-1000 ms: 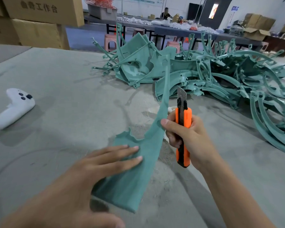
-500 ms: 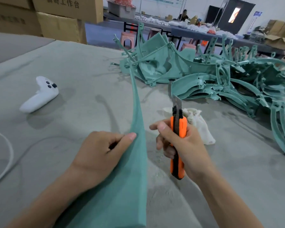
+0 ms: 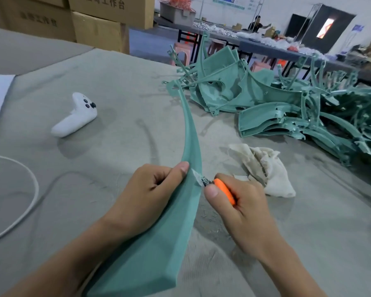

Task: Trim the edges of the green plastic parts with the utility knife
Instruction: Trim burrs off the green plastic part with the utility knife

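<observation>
On the table (image 3: 126,82) the left hand (image 3: 150,189) is gripping the curved green part (image 3: 191,142), the right hand (image 3: 242,211) is clenching the utility knife (image 3: 223,190) at its edge, rag (image 3: 263,166) and pile (image 3: 287,108) crowding right, controller (image 3: 75,116) lying left.

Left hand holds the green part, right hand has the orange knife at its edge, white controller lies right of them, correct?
No: the head view shows the white controller left of them. The left hand does hold the green part; the right hand has the orange knife at its edge.
</observation>
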